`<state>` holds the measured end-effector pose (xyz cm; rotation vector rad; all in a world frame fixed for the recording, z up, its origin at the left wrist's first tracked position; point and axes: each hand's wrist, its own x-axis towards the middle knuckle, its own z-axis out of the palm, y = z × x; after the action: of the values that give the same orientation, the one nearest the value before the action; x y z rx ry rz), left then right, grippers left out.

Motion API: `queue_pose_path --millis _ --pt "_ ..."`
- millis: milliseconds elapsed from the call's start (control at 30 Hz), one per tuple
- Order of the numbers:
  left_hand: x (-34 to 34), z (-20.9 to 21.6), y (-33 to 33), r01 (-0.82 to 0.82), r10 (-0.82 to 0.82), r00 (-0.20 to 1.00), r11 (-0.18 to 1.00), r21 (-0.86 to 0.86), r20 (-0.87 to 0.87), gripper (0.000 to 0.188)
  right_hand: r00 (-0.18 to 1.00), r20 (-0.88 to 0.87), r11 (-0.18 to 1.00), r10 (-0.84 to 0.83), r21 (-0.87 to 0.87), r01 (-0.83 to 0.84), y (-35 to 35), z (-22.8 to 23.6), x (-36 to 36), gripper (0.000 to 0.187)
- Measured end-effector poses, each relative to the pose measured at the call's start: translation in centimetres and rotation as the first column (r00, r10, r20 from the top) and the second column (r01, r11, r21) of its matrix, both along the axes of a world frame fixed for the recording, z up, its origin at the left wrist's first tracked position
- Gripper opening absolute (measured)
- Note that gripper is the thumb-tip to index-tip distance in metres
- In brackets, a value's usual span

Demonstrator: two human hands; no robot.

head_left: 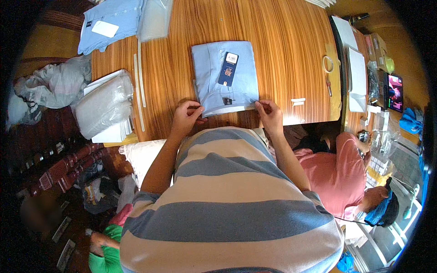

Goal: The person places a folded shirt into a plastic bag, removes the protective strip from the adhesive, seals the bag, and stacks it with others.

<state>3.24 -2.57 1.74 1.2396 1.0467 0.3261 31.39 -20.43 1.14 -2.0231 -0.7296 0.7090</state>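
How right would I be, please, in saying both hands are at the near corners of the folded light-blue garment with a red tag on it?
The tag is dark blue, not red, as the head view shows; the left hand and right hand are at the near corners of the folded garment.

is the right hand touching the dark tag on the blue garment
Apart: in the head view, the blue garment shows between the right hand and dark tag.
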Motion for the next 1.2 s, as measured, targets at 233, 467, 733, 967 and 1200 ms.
queue_pose_path --millis 233,467,733,967,1200 --pt "0.5 0.3 0.1 -0.107 0.093 0.994 0.922 -0.372 -0.056 0.037 0.802 -0.545 0.941 -0.246 -0.333 0.062 1.5 3.6 3.5 0.037" --pt "0.2 -0.7 -0.8 -0.003 -0.028 0.996 0.936 -0.351 -0.082 0.039 0.86 -0.483 0.946 0.165 -0.169 -0.277 -0.1 0.4 4.8 0.036" --pt "-0.1 -0.9 -1.8 -0.103 0.082 0.994 0.926 -0.363 -0.074 0.032 0.876 -0.4 0.908 0.268 -0.199 -0.368 1.3 0.2 6.2 0.043" --pt "0.1 -0.7 -3.2 0.028 -0.009 0.966 0.997 0.068 -0.258 0.036 0.912 -0.343 0.901 0.224 -0.284 -0.328 0.4 -0.1 5.7 0.031" --pt "1.0 2.3 -0.2 0.341 -0.232 0.779 0.936 0.083 -0.582 0.051 0.861 0.231 0.869 0.453 -0.328 -0.369 19.2 7.1 6.3 0.026"
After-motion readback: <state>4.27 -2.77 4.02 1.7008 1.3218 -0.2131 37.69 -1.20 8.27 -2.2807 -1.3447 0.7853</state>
